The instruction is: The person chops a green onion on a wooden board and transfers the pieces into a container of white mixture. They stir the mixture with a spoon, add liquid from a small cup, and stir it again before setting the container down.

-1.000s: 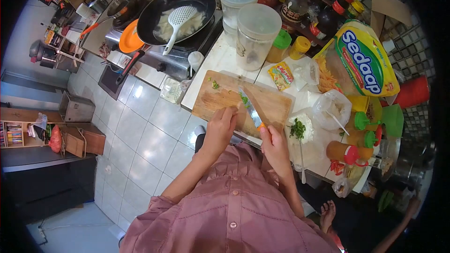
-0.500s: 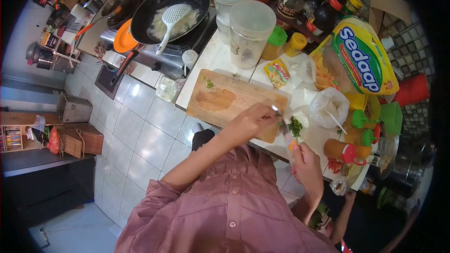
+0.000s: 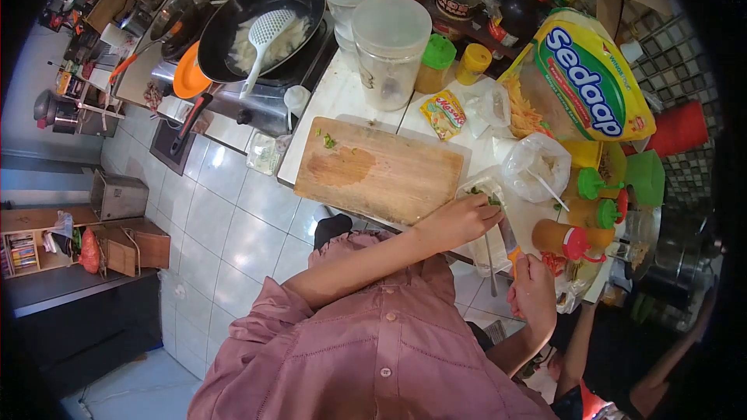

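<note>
My right hand (image 3: 534,288) grips the orange handle of a knife (image 3: 510,241), its blade pointing up and to the left. My left hand (image 3: 465,222) is closed beside the blade, over a clear plastic tray (image 3: 484,253); whatever its fingers hold is hidden. Chopped greens (image 3: 493,199) show just past those fingertips. A thin metal utensil handle (image 3: 490,264) sticks out below my left hand. The wooden cutting board (image 3: 381,171) lies to the left, with a wet patch and a few green bits (image 3: 329,141) on it.
A black pan (image 3: 218,35) with a white slotted spatula (image 3: 270,31) sits on the stove. Tubs, jars, a Sedaap bag (image 3: 583,70), a plastic bag (image 3: 537,167) and sauce bottles (image 3: 556,239) line the counter. Another person's arm (image 3: 576,350) shows at the lower right.
Both hands and the knife have moved right and down, away from the cutting board. My left hand now covers part of the greens. The whole view has shifted slightly.
</note>
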A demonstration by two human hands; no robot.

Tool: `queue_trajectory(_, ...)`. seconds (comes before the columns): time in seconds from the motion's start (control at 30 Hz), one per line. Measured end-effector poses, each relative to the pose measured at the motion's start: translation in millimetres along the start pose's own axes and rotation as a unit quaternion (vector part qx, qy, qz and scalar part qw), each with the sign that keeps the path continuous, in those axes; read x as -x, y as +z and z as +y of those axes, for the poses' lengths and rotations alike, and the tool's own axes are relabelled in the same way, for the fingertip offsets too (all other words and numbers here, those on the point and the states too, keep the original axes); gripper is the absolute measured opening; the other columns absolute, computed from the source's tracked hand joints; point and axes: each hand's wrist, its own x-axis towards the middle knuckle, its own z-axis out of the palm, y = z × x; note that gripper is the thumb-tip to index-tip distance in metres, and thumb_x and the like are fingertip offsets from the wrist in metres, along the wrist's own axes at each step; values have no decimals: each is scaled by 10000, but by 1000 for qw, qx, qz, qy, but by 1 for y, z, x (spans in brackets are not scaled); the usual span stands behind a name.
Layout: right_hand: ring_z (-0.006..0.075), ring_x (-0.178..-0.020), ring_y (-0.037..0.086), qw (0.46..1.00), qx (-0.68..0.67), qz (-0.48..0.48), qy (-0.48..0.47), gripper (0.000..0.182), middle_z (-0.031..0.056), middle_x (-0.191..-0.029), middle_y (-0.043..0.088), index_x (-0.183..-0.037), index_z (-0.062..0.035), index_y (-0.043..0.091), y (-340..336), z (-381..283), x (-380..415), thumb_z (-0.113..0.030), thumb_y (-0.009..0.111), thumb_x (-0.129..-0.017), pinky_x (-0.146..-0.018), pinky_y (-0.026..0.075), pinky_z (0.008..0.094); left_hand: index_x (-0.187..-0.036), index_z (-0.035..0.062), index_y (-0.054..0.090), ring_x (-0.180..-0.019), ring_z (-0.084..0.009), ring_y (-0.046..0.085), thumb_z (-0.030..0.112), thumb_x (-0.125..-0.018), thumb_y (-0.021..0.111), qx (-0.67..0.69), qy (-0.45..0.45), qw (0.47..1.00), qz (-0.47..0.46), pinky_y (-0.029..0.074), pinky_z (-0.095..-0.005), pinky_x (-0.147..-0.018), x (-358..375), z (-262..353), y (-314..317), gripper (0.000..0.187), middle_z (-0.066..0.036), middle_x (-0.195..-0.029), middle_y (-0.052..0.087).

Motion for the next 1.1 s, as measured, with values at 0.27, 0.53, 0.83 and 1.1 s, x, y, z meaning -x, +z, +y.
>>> queue_trajectory(0.27, 137, -313, 459, 999, 41, -1, 14, 400, 81, -430, 469, -737, 34, 525, -14, 8, 2, -280, 396, -948, -309, 341, 284, -915, 22, 620, -905, -168, 547, 127, -725, 565, -97, -55, 991, -79, 468, -269, -743, 0, -10, 19, 224, -20, -898, 602)
queue_trajectory(0.53, 110, -297, 416, 999, 28, 10, 22, 383, 64, -435, 459, -763, -1, 535, -19, 7, 2, -308, 408, -953, -277, 303, 239, -824, 77, 596, -888, -172, 561, 137, -733, 560, -76, -95, 992, 24, 438, -294, -752, -6, 9, 4, 115, -17, -841, 585)
queue_trajectory(0.83, 90, -348, 440, 999, 3, 27, -36, 293, 42, -445, 462, -816, -5, 563, -16, -12, 0, -258, 471, -932, -331, 321, 242, -820, 118, 595, -831, -148, 552, 150, -745, 551, -97, -113, 989, -4, 374, -298, -752, 1, 12, 6, 93, 14, -777, 590)
queue_trajectory(1.1, 54, -378, 423, 989, -87, 59, -103, 268, 18, -493, 482, -824, -19, 563, 8, -36, -10, -250, 486, -936, -359, 304, 208, -756, 115, 634, -872, -161, 529, 168, -727, 564, -92, -139, 986, 14, 343, -404, -783, -1, 17, -3, 93, -7, -788, 621)
